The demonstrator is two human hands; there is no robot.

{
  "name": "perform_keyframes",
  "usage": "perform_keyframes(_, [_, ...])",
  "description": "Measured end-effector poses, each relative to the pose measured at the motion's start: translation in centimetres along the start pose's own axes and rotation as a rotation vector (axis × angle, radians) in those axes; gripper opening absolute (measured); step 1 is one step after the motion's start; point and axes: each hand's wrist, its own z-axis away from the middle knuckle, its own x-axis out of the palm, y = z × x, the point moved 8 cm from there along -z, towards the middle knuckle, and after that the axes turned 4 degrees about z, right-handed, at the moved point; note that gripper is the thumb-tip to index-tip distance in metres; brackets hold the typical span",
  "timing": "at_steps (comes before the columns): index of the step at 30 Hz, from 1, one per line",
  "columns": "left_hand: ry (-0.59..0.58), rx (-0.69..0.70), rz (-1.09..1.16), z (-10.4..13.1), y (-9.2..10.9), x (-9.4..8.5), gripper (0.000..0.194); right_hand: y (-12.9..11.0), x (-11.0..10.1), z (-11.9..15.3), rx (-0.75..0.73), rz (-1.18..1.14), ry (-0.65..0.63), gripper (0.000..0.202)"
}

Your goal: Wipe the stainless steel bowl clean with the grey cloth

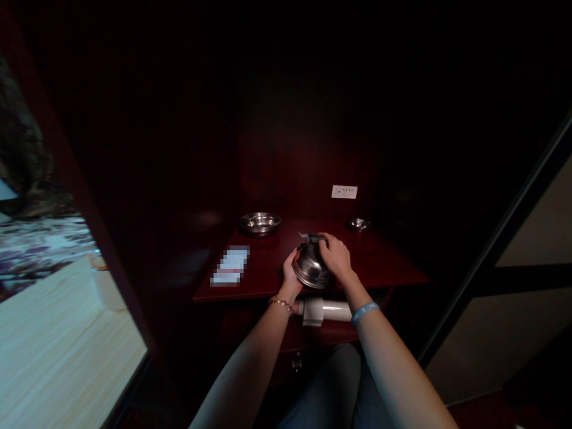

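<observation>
A shiny metal bowl [313,266] is tilted with its rounded outside turned up, above the front part of the dark red shelf [379,262]. Fingers of my left hand [291,273] grip the bowl's left rim. On the bowl's far side, my right hand [336,255] is closed on a dark grey cloth [308,236] pressed against the metal. Part of the cloth is hidden under my fingers. At the back left of the shelf sit wide metal dishes [260,224], and a small metal bowl [358,224] lies at the back right.
A blurred-out light sheet [231,266] lies on the shelf's left. Below the shelf is a white roll [336,310], above a drawer knob [297,361]. A white socket panel [344,192] is on the back wall. Left, beyond the cabinet side, stands a pale wooden table [58,339].
</observation>
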Motion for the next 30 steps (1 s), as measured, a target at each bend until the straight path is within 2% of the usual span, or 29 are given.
perform_keyframes(5, [0.044, 0.027, 0.045, -0.2, 0.4, -0.6, 0.022, 4.9, -0.3, 0.7, 0.219, -0.022, 0.002, 0.040])
perform_keyframes(8, [0.073, 0.052, 0.079, -0.4, 0.6, -1.0, 0.022, 6.2, -0.2, 2.0, 0.236, -0.070, 0.047, 0.037])
perform_keyframes(13, [0.098, 0.087, 0.113, -0.7, 1.0, -1.5, 0.025, 5.0, 1.2, 4.8, 0.164, -0.195, 0.128, 0.042])
perform_keyframes(18, [0.102, 0.126, 0.097, -1.1, 1.3, -1.8, 0.029, 2.6, 3.1, 6.6, 0.000, -0.288, 0.231, 0.055])
perform_keyframes(23, [0.060, 0.125, 0.027, -1.4, 0.9, -1.5, 0.036, 1.7, 5.1, 6.5, -0.134, -0.229, 0.193, 0.080])
perform_keyframes(28, [0.033, 0.146, 0.023, -1.1, 1.1, -0.9, 0.037, 1.6, 5.9, 5.8, -0.233, -0.206, 0.098, 0.093])
perform_keyframes(30, [0.037, 0.147, 0.011, -0.9, 1.1, -0.7, 0.037, 1.7, 6.0, 5.5, -0.229, -0.206, 0.100, 0.092])
